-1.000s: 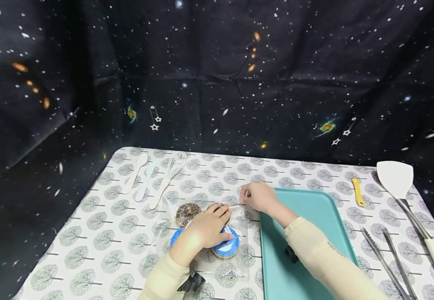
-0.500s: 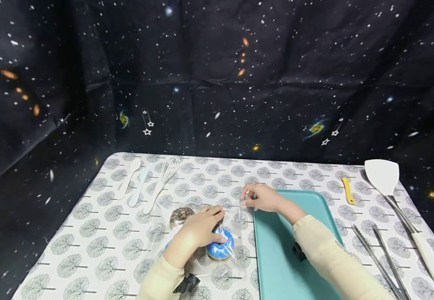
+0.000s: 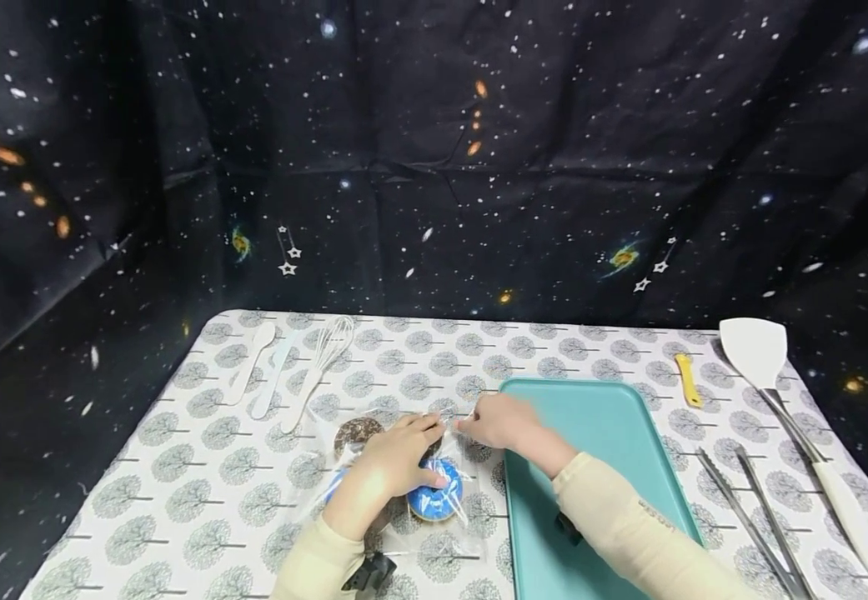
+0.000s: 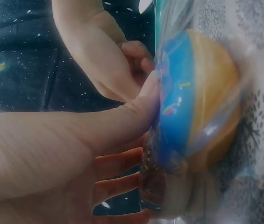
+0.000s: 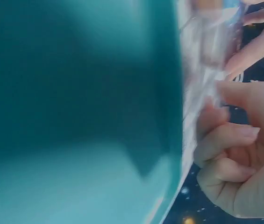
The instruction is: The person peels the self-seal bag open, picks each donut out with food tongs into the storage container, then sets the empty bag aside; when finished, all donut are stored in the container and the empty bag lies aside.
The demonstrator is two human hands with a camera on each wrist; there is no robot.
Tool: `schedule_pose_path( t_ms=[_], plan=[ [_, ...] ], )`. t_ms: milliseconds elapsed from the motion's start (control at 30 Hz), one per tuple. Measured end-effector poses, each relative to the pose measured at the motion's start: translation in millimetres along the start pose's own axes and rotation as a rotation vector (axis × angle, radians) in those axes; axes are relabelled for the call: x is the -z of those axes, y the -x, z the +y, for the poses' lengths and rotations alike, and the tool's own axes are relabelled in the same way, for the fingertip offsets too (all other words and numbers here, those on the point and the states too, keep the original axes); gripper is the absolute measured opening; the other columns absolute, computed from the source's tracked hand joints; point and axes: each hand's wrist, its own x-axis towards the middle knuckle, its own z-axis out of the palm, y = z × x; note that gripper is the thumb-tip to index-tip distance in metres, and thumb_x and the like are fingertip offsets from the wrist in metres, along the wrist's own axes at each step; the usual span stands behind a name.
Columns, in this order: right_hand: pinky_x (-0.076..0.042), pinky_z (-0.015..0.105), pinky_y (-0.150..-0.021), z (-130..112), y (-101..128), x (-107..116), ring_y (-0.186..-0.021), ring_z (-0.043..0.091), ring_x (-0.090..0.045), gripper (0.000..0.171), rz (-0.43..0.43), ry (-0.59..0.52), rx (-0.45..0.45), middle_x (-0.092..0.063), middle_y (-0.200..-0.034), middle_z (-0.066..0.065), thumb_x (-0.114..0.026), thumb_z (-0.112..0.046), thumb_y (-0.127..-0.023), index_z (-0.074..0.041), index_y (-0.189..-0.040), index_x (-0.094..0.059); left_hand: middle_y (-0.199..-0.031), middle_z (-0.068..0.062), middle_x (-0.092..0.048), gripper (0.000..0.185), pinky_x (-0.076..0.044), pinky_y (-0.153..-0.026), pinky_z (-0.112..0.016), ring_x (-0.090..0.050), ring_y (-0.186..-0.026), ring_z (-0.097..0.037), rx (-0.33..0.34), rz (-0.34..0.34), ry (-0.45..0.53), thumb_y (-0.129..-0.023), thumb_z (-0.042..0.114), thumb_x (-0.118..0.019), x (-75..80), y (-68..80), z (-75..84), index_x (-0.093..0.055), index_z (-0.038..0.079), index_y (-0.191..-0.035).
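Note:
A clear plastic bag (image 3: 411, 543) lies on the patterned tablecloth with several ring doughnuts inside. Blue icing with sprinkles tops one doughnut (image 3: 436, 492), and chocolate icing covers another doughnut (image 3: 358, 432) at the far left of the bag. My left hand (image 3: 392, 462) rests palm down over the bag with fingers extended, hiding parts of the other doughnuts. In the left wrist view its thumb touches the blue icing (image 4: 174, 95) through the plastic. To the right, my right hand (image 3: 501, 421) pinches the bag's far right edge between thumb and forefinger, its other fingers curled in the right wrist view.
A teal tray (image 3: 591, 500) lies right of the bag, under my right forearm. Beyond it are a yellow-handled tool (image 3: 689, 381), metal tongs (image 3: 752, 517) and a white spatula (image 3: 756, 354). A whisk (image 3: 321, 367), a pale spreader (image 3: 272, 379) and a white spoon (image 3: 249, 367) lie back left.
My right hand, earlier raised at the bag's far corner by the tray, has come left and nearer, close to my left fingertips. The left hand stays on the bag. The head view has shifted slightly.

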Motion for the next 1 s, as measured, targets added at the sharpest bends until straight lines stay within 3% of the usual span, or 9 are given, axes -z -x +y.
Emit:
schedule_pose_path(
  t_ms=[133,333,567,733,867,1000],
  plan=[
    [-0.038,0.024,-0.043,-2,6,2,-0.047,0.011,-0.042,0.034,-0.028,-0.012,0.055,-0.049,-0.055,-0.001,-0.058,-0.031,-0.091,-0.014,-0.062,-0.056,-0.147,-0.005,-0.038,0.077,-0.042,-0.094,-0.060,-0.034,-0.134,-0.028,-0.003,0.011,0.037,-0.072,0.043,-0.073,-1.2,1.1,0.8,-0.048,0.011,-0.137],
    [-0.032,0.021,-0.043,13,14,9,-0.045,0.009,-0.035,0.038,-0.008,-0.097,0.194,-0.039,-0.051,-0.005,-0.058,-0.022,-0.091,-0.015,-0.056,-0.045,-0.146,-0.006,-0.039,0.075,-0.040,-0.093,-0.064,-0.034,-0.134,-0.029,-0.003,0.025,0.071,-0.071,0.041,-0.075,-2.0,2.1,0.2,-0.050,0.010,-0.135],
    [-0.037,0.020,-0.043,23,27,9,-0.046,0.008,-0.039,0.039,0.046,-0.102,0.275,-0.046,-0.053,-0.007,-0.051,-0.040,-0.094,-0.016,-0.063,-0.054,-0.145,-0.009,-0.040,0.075,-0.040,-0.093,-0.065,-0.035,-0.133,-0.034,-0.011,0.037,0.095,-0.069,0.038,-0.077,-0.9,1.7,-1.0,-0.052,0.007,-0.132],
    [-0.029,0.017,-0.037,12,38,-5,-0.040,0.005,-0.034,0.044,0.043,-0.072,0.271,-0.039,-0.045,-0.010,-0.055,-0.046,-0.090,-0.020,-0.054,-0.052,-0.146,-0.009,-0.039,0.074,-0.042,-0.091,-0.063,-0.034,-0.133,-0.033,-0.005,0.032,0.086,-0.070,0.037,-0.076,0.7,3.2,-1.6,-0.051,0.006,-0.133],
    [-0.032,0.019,-0.039,7,44,-11,-0.043,0.006,-0.038,0.036,0.068,-0.081,0.244,-0.043,-0.047,-0.009,-0.059,-0.033,-0.089,-0.019,-0.056,-0.054,-0.146,-0.010,-0.039,0.074,-0.042,-0.092,-0.063,-0.034,-0.134,-0.033,-0.009,0.031,0.089,-0.071,0.037,-0.076,2.0,2.2,-0.3,-0.050,0.006,-0.133],
    [-0.040,0.022,-0.046,11,50,-13,-0.053,0.010,-0.047,0.015,0.107,-0.065,0.299,-0.052,-0.059,-0.005,-0.061,-0.011,-0.083,-0.012,-0.069,-0.057,-0.146,-0.010,-0.039,0.074,-0.042,-0.093,-0.063,-0.033,-0.134,-0.031,-0.010,0.024,0.097,-0.072,0.037,-0.075,1.7,1.0,1.7,-0.049,0.006,-0.134]
  ],
)
